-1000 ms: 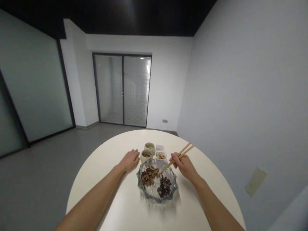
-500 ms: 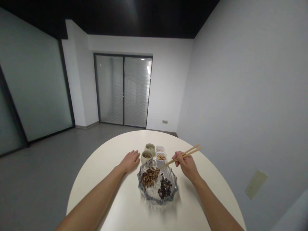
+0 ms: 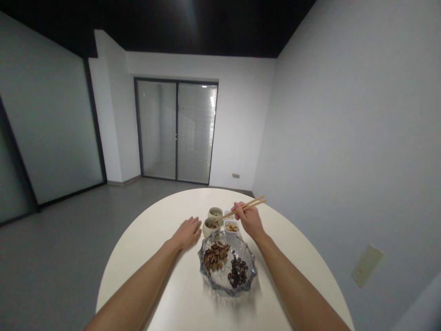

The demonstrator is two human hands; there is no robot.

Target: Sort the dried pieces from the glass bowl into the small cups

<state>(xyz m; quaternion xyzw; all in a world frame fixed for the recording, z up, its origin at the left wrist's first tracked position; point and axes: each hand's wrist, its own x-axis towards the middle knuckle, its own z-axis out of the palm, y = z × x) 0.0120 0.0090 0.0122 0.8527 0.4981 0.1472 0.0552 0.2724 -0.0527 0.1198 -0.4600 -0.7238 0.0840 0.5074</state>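
My right hand (image 3: pixel 248 219) is closed around a pair of wooden chopsticks (image 3: pixel 255 202). Their tips reach left over the nearer of two beige cups, close to its rim. That nearer cup (image 3: pixel 211 227) has brown pieces inside; the farther cup (image 3: pixel 215 213) stands just behind it. My left hand (image 3: pixel 188 232) lies flat on the table, fingers stretched out, left of the nearer cup. Closer to me sits a scalloped glass bowl (image 3: pixel 227 291), with a heap of brown striped seeds (image 3: pixel 216 257) on its left and dark glossy seeds (image 3: pixel 237 272) on its right. Whether the tips grip anything is too small to tell.
A white container (image 3: pixel 232 226) of pale yellowish pieces stands right of the nearer cup. Behind it, a second white container (image 3: pixel 228 214) is partly covered by my right hand and the chopsticks. Everything stands on a round white table (image 3: pixel 144 257). A wall (image 3: pixel 344 138) rises to the right.
My right hand has moved forward and left with the chopsticks. Their tips have gone from the brown seeds in the glass bowl to above the nearer cup. My left hand stays in place.
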